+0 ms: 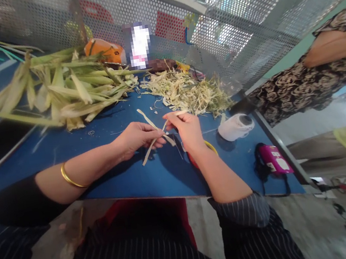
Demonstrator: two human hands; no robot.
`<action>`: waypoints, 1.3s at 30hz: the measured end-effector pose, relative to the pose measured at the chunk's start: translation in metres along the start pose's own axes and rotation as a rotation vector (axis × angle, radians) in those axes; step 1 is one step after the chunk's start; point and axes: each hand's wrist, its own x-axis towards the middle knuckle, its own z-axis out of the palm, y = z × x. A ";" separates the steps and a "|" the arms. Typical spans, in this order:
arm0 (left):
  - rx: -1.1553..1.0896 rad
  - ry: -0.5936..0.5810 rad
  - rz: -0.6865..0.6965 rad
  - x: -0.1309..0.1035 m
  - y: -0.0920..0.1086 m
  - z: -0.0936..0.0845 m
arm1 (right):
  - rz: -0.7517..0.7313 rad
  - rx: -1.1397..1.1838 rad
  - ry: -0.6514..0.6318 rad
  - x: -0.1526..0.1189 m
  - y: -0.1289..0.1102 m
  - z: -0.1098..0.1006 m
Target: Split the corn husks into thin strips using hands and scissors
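Over the blue table, my left hand pinches crossed pale strips of corn husk between thumb and fingers. Their ends stick out above and below the fingertips. My right hand, just beside it, has thumb and forefinger closed on a husk strip that slants toward the crossing. Fine thread shows below the fingers, and a thread runs toward a white spool on the right. Partly hidden under my right wrist is a round red and yellow thing.
Whole husks lie heaped at the back left, with shredded strips piled behind my hands. A lit phone stands behind them, near an orange object. A purple box sits at the right edge. Another person's arm shows at right.
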 end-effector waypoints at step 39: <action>-0.241 0.200 0.052 0.009 0.000 -0.004 | -0.523 -0.938 -0.251 -0.014 -0.017 -0.001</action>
